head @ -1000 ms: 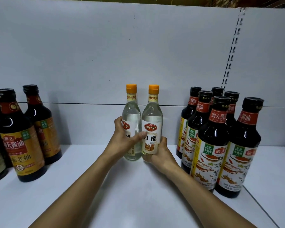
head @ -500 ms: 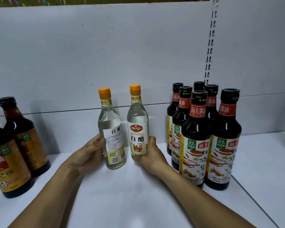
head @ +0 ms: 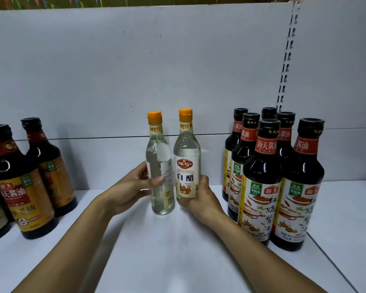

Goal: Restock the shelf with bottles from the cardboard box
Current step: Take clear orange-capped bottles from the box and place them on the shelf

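With the left grip (head: 131, 191) curled round one tall clear orange-capped bottle (head: 160, 166) and the right grip (head: 201, 199) round its twin (head: 187, 161), side by side mid-way along the white metal shelf (head: 178, 250), a rightward nudge risked toppling the nearby black-capped dark soy-sauce bottles (head: 260, 176).

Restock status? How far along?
Done: dark soy bottles grouped at right, gold-label bottles at left of the shelf. In hand: two orange-capped clear bottles upright mid-shelf, left hand gripping the left bottle, right hand the right bottle. Left: release them; box out of view, remaining stock unknown.
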Motion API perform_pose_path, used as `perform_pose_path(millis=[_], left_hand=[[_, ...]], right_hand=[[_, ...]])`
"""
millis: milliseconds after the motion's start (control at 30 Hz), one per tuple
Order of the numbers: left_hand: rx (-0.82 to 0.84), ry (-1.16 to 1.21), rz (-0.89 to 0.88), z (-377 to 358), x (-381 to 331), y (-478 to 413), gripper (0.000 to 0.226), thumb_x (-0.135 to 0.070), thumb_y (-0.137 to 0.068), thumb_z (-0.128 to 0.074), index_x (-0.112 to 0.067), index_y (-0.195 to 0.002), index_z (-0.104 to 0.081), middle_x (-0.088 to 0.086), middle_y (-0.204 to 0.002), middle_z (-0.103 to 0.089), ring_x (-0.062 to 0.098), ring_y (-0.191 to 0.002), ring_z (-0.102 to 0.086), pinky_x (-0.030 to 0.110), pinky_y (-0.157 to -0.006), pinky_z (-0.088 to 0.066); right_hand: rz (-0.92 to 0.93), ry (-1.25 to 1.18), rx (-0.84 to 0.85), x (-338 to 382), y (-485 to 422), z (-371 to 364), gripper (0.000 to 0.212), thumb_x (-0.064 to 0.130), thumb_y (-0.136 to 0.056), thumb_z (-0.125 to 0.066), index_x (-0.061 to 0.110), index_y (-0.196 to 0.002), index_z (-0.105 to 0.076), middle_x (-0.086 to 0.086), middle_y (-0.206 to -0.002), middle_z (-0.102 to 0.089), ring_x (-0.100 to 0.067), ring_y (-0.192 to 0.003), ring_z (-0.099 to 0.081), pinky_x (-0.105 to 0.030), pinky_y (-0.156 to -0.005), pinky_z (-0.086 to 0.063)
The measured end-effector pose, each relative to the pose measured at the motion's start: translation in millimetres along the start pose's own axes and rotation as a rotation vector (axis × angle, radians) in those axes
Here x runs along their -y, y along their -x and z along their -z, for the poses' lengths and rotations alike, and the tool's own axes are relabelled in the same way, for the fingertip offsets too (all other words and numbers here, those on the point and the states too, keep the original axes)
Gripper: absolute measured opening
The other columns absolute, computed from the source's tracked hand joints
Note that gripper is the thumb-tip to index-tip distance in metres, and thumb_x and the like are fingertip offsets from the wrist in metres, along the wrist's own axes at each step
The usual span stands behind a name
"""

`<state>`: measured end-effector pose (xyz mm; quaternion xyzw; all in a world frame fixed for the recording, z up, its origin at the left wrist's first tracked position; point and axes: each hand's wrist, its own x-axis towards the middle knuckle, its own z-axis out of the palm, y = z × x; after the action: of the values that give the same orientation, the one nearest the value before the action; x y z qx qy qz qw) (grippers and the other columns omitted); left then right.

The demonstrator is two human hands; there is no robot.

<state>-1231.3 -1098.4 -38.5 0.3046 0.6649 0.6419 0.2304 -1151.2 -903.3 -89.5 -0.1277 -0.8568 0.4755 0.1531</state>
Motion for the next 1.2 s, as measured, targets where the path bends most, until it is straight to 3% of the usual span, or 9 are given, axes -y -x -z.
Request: perform_pose_path(millis=[67,200,300,500,733,833,933,1067,1200], left_hand=[[-0.117,-0.066,-0.027,-11.7,-0.1,-1.3,0.064,-0.029,-0.077,-0.084,-0.024,-0.133,-0.055,0.004,-0.128,-0.068,0.026,-0.118,-0.066,0.041,-0.095,-0.056],[-0.577,-0.288,-0.074,-49.0,13.1,-10.1,0.077,-0.062,-0.059,-0.082,-0.028,-0.121,-0.052,0.002,-0.121,-0.054,0.022,-0.111,-0.061,0.045,-0.099,-0.053],[-0.767,-0.35,-0.128,-67.7,13.6,-12.0,0.081,-0.052,-0.068,-0.086,-0.023,-0.129,-0.042,0.0,-0.123,-0.045,0.019,-0.112,-0.056,0.039,-0.1,-0.051],[-0.648,-0.219,-0.159,-70.8,14.5,-9.3,0.075,-0.039,-0.079,-0.083,-0.031,-0.127,-0.026,-0.004,-0.124,-0.062,0.016,-0.105,-0.068,0.033,-0.086,-0.058],[-0.236,-0.116,-0.074,-36.4,19.3,7.5,0.075,-0.01,-0.09,-0.072,-0.034,-0.145,-0.026,-0.009,-0.132,-0.061,0.006,-0.117,-0.063,0.023,-0.09,-0.055],[-0.325,-0.172,-0.12,-38.2,22.8,4.8,0.073,-0.01,-0.085,-0.078,-0.027,-0.139,-0.032,-0.002,-0.131,-0.061,0.008,-0.114,-0.065,0.02,-0.082,-0.059],[-0.424,-0.165,-0.105,-43.0,28.1,-0.1,0.073,-0.017,-0.079,-0.085,-0.031,-0.132,-0.037,-0.007,-0.119,-0.068,0.005,-0.102,-0.069,0.024,-0.082,-0.059],[-0.526,-0.274,-0.089,-48.5,36.8,-7.6,0.07,-0.033,-0.077,-0.086,-0.038,-0.127,-0.037,-0.016,-0.112,-0.07,0.004,-0.096,-0.07,0.032,-0.085,-0.059],[-0.532,-0.322,-0.088,-50.4,41.7,-10.3,0.075,-0.033,-0.076,-0.087,-0.04,-0.126,-0.033,-0.021,-0.106,-0.066,0.001,-0.092,-0.067,0.029,-0.083,-0.055]], right_hand=[[0.004,0.004,-0.011,0.3,1.2,-0.6,0.068,0.034,-0.082,-0.077,0.022,-0.13,-0.03,-0.002,-0.132,-0.059,-0.024,-0.115,-0.062,-0.041,-0.092,-0.055],[0.004,0.027,-0.029,2.0,4.0,-1.6,0.073,0.034,-0.082,-0.076,0.021,-0.135,-0.027,-0.003,-0.13,-0.061,-0.025,-0.109,-0.063,-0.033,-0.079,-0.049],[0.016,0.032,-0.037,2.0,5.2,-0.8,0.07,0.03,-0.082,-0.075,0.022,-0.132,-0.026,-0.002,-0.124,-0.064,-0.025,-0.102,-0.065,-0.034,-0.077,-0.051],[0.003,-0.052,0.018,-0.3,1.6,4.1,0.072,0.025,-0.082,-0.078,0.025,-0.132,-0.026,0.003,-0.118,-0.064,-0.02,-0.101,-0.066,-0.039,-0.084,-0.057],[-0.026,-0.132,0.006,-1.2,-4.2,0.9,0.089,0.025,-0.065,-0.085,0.023,-0.138,-0.034,-0.001,-0.133,-0.045,-0.022,-0.125,-0.051,-0.047,-0.106,-0.049],[0.017,-0.235,0.013,-2.4,-3.9,1.9,0.097,0.018,-0.066,-0.085,0.026,-0.141,-0.025,0.001,-0.132,-0.052,-0.019,-0.119,-0.056,-0.033,-0.092,-0.055],[0.07,-0.34,0.028,-3.7,-0.8,0.7,0.083,0.012,-0.081,-0.081,0.033,-0.135,-0.021,0.005,-0.125,-0.059,-0.009,-0.109,-0.061,-0.016,-0.069,-0.053],[0.116,-0.357,-0.009,-5.0,0.4,-2.9,0.072,0.025,-0.084,-0.08,0.035,-0.131,-0.027,0.003,-0.13,-0.061,-0.012,-0.112,-0.065,-0.021,-0.077,-0.056],[0.116,-0.385,0.014,-3.0,-1.6,-1.4,0.074,0.013,-0.085,-0.077,0.029,-0.136,-0.027,0.007,-0.126,-0.061,-0.003,-0.108,-0.062,-0.011,-0.069,-0.054]])
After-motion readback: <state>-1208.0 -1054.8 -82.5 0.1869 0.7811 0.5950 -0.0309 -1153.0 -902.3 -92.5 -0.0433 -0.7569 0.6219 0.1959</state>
